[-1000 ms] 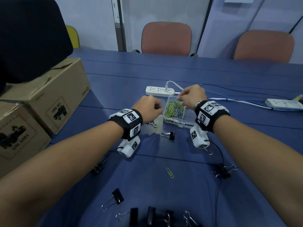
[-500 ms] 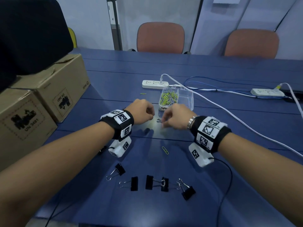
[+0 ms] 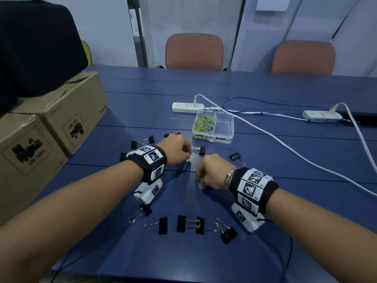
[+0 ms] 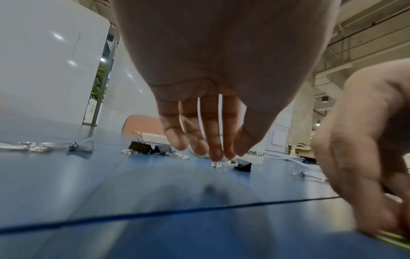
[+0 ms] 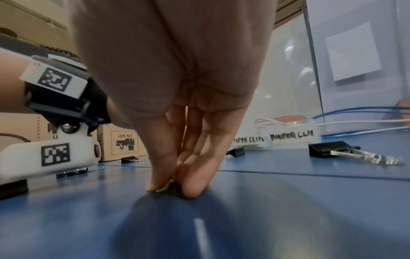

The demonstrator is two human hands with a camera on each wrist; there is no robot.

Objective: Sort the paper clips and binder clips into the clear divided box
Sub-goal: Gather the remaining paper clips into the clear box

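The clear divided box [image 3: 230, 121] stands mid-table, its left cell full of yellow-green paper clips [image 3: 204, 123], with labels on its front wall [image 5: 277, 138]. My right hand [image 3: 199, 183] is down on the table and pinches a yellow-green paper clip [image 5: 164, 187] between thumb and fingers. My left hand [image 3: 188, 153] hovers with near-straight fingers [image 4: 215, 154] at the wire handles of a black binder clip [image 3: 201, 150] that lies flat on the table. Several more black binder clips [image 3: 181, 223] lie in a row near me.
More binder clips lie left [image 3: 151, 138] and right [image 3: 235, 156] of my hands, and a loose paper clip [image 3: 173, 118] sits near a white power strip [image 3: 186, 107]. White and blue cables [image 3: 285, 139] cross the right side. Cardboard boxes [image 3: 61, 119] stand at the left.
My right hand came back from the box toward me and dropped onto the loose paper clip. My left hand shifted to the binder clip between the hands.
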